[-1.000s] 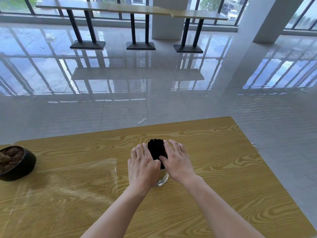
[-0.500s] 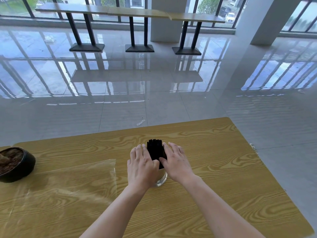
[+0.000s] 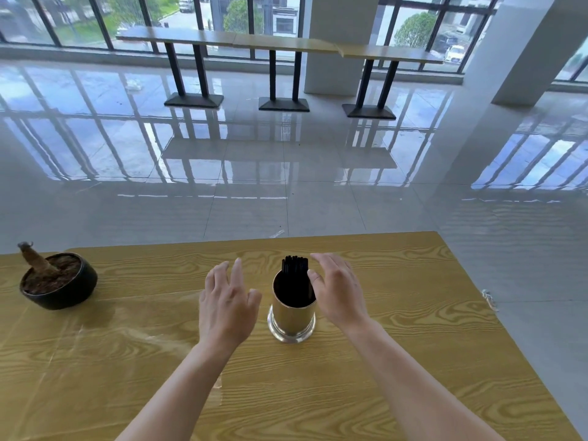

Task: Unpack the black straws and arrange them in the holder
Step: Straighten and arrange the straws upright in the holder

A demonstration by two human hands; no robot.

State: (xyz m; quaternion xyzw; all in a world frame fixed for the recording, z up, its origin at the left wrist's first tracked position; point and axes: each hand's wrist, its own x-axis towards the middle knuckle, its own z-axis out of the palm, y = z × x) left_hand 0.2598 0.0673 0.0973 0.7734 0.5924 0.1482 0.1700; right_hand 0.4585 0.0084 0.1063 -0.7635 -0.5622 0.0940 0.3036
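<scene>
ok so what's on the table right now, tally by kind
metal holder: 1
bundle of black straws standing in the holder: 1 (single straws too fine to count)
black pot with soil and a stump: 1
clear plastic sheet: 1
total: 4

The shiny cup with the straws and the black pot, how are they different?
The holder is tall, narrow and shiny metal; the black pot is low, wide and dull. The holder has black straws standing in it; the pot has soil and a brown stump. Both stand upright on the wooden table.
</scene>
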